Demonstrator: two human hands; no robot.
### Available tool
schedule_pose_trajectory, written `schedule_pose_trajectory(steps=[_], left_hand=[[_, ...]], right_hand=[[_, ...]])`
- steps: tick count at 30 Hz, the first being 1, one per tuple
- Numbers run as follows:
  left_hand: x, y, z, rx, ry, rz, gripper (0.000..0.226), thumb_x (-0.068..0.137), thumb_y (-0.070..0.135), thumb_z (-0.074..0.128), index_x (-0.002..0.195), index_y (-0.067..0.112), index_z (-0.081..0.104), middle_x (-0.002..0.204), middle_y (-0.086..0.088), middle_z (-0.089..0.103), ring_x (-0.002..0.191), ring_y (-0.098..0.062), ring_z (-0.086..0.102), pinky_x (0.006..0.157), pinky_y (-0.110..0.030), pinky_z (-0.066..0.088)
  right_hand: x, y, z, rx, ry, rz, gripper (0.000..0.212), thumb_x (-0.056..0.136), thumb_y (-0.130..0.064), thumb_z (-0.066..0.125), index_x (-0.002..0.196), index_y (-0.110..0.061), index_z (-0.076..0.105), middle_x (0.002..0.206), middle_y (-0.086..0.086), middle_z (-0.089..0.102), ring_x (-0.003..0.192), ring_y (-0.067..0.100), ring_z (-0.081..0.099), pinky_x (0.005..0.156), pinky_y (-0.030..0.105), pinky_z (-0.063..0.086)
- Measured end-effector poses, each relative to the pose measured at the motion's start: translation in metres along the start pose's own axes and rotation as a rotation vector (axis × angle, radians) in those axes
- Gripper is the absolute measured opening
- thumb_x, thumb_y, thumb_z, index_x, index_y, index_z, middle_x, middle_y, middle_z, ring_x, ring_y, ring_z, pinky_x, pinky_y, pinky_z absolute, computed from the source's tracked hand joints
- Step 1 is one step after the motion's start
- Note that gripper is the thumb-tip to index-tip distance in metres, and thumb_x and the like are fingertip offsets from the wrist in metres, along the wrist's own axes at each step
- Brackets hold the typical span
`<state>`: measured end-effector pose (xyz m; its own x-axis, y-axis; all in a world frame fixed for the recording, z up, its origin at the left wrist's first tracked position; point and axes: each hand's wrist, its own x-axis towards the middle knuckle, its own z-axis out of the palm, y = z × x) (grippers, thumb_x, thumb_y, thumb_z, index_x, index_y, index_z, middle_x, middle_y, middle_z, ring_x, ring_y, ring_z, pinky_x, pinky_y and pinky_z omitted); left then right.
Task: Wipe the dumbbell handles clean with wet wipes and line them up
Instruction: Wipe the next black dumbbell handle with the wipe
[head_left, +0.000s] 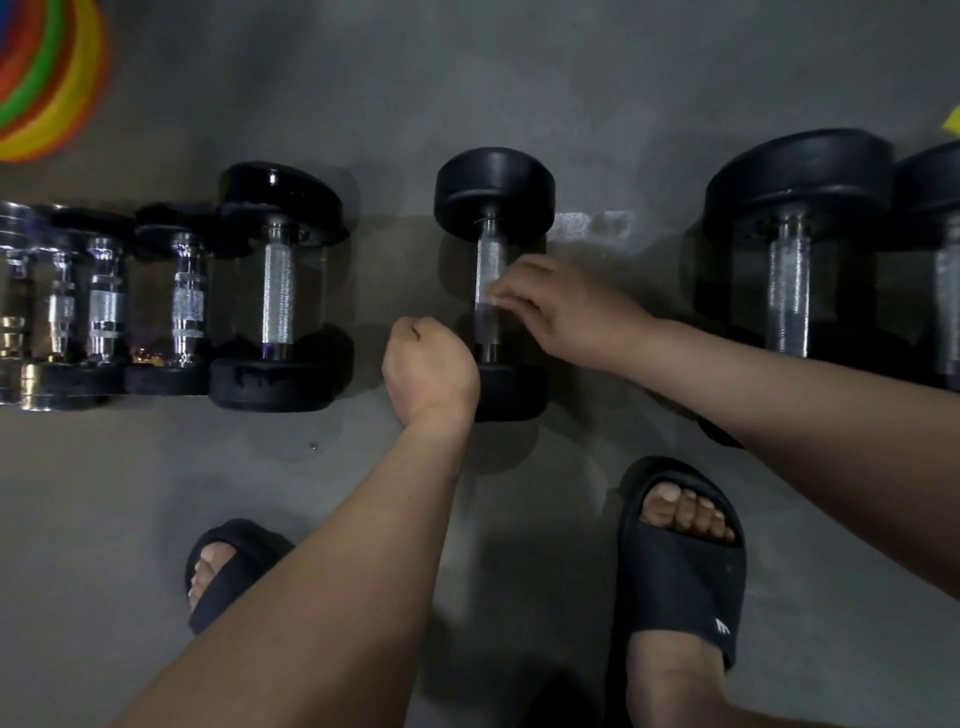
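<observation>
the middle dumbbell (493, 187) lies on the grey floor (519, 78), its long axis running straight away from the person. bare floor flanks it, with a dumbbell row (278, 291) to the left and bigger dumbbells (789, 291) to the right. the right hand (561, 312) has its fingertips bunched against the handle (488, 254); whether they are pinching it cannot be told. the left hand (428, 369) is fisted beside the near head (511, 395).

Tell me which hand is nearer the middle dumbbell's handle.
Right. The right hand pinches the handle at mid-length; the left hand sits fisted beside its near end.
</observation>
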<state>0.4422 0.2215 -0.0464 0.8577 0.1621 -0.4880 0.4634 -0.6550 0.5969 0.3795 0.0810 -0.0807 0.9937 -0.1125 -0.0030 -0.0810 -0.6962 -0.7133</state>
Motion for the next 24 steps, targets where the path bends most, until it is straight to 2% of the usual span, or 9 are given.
schedule_pose_trajectory(steps=[4, 9, 11, 13, 15, 18, 20, 22, 24], left_hand=[[-0.005, 0.002, 0.001, 0.025, -0.008, -0.002, 0.029, 0.097, 0.02, 0.038, 0.099, 0.01, 0.066, 0.098, -0.006, 0.061, 0.09, -0.029, 0.051, 0.076, -0.029, 0.032], [-0.003, 0.001, 0.0, 0.023, -0.004, -0.005, 0.029, 0.096, 0.021, 0.04, 0.099, 0.012, 0.067, 0.107, -0.012, 0.068, 0.098, -0.035, 0.057, 0.076, -0.031, 0.035], [-0.003, 0.001, 0.001, 0.01, -0.003, -0.007, 0.029, 0.096, 0.021, 0.04, 0.098, 0.011, 0.067, 0.107, -0.013, 0.068, 0.095, -0.033, 0.056, 0.076, -0.03, 0.035], [-0.005, 0.002, 0.001, 0.016, 0.001, -0.003, 0.029, 0.097, 0.021, 0.04, 0.099, 0.011, 0.067, 0.107, -0.012, 0.067, 0.09, -0.029, 0.052, 0.075, -0.029, 0.032], [-0.007, 0.002, 0.002, 0.017, 0.008, 0.004, 0.03, 0.096, 0.021, 0.039, 0.099, 0.011, 0.067, 0.107, -0.012, 0.067, 0.091, -0.03, 0.052, 0.075, -0.03, 0.032], [-0.007, 0.002, 0.001, 0.01, 0.014, 0.005, 0.03, 0.097, 0.021, 0.039, 0.1, 0.011, 0.067, 0.108, -0.012, 0.067, 0.092, -0.029, 0.053, 0.075, -0.029, 0.032], [-0.007, 0.003, 0.001, 0.015, 0.01, 0.005, 0.029, 0.098, 0.021, 0.039, 0.099, 0.01, 0.066, 0.109, -0.012, 0.067, 0.093, -0.029, 0.053, 0.075, -0.029, 0.031], [-0.009, 0.004, 0.001, 0.023, 0.004, 0.003, 0.024, 0.099, 0.021, 0.039, 0.091, 0.012, 0.06, 0.109, -0.013, 0.066, 0.093, -0.031, 0.052, 0.074, -0.028, 0.029], [-0.011, 0.006, 0.0, 0.044, -0.001, 0.002, 0.022, 0.099, 0.021, 0.038, 0.088, 0.017, 0.057, 0.11, -0.013, 0.065, 0.088, -0.027, 0.046, 0.073, -0.028, 0.028]], right_hand=[[0.022, 0.002, -0.003, -0.031, 0.172, 0.143, 0.014, 0.1, -0.021, 0.055, 0.102, -0.012, 0.065, 0.098, 0.008, 0.062, 0.086, 0.028, 0.061, 0.073, 0.044, 0.049], [-0.002, -0.004, -0.003, -0.085, -0.069, -0.083, 0.021, 0.099, -0.012, 0.055, 0.114, -0.008, 0.068, 0.107, 0.013, 0.064, 0.089, 0.028, 0.06, 0.072, 0.03, 0.042], [0.013, 0.002, -0.01, -0.102, -0.043, -0.036, 0.021, 0.1, -0.015, 0.053, 0.114, -0.008, 0.068, 0.107, 0.013, 0.063, 0.092, 0.03, 0.061, 0.073, 0.032, 0.041], [0.027, 0.009, -0.013, -0.1, 0.069, 0.069, 0.019, 0.101, -0.018, 0.052, 0.107, -0.007, 0.067, 0.101, 0.013, 0.062, 0.089, 0.032, 0.061, 0.071, 0.036, 0.042], [0.024, 0.003, -0.007, -0.145, 0.099, 0.052, 0.02, 0.101, -0.018, 0.051, 0.105, -0.006, 0.066, 0.099, 0.013, 0.061, 0.086, 0.034, 0.06, 0.069, 0.037, 0.043], [0.003, -0.009, -0.001, -0.157, -0.072, -0.163, 0.033, 0.097, -0.02, 0.044, 0.112, -0.005, 0.069, 0.103, 0.015, 0.065, 0.09, 0.034, 0.063, 0.072, 0.039, 0.051], [0.009, -0.012, -0.008, -0.16, -0.117, -0.164, 0.032, 0.098, -0.022, 0.045, 0.113, -0.007, 0.069, 0.105, 0.013, 0.067, 0.091, 0.033, 0.064, 0.074, 0.04, 0.053], [0.023, -0.014, -0.016, -0.065, -0.022, -0.007, 0.025, 0.101, -0.023, 0.052, 0.119, -0.011, 0.065, 0.104, 0.003, 0.067, 0.092, 0.021, 0.065, 0.079, 0.031, 0.051], [0.029, -0.009, -0.016, 0.017, 0.076, 0.117, 0.026, 0.1, -0.024, 0.057, 0.123, -0.014, 0.058, 0.088, -0.011, 0.061, 0.079, 0.001, 0.058, 0.07, 0.01, 0.039]])
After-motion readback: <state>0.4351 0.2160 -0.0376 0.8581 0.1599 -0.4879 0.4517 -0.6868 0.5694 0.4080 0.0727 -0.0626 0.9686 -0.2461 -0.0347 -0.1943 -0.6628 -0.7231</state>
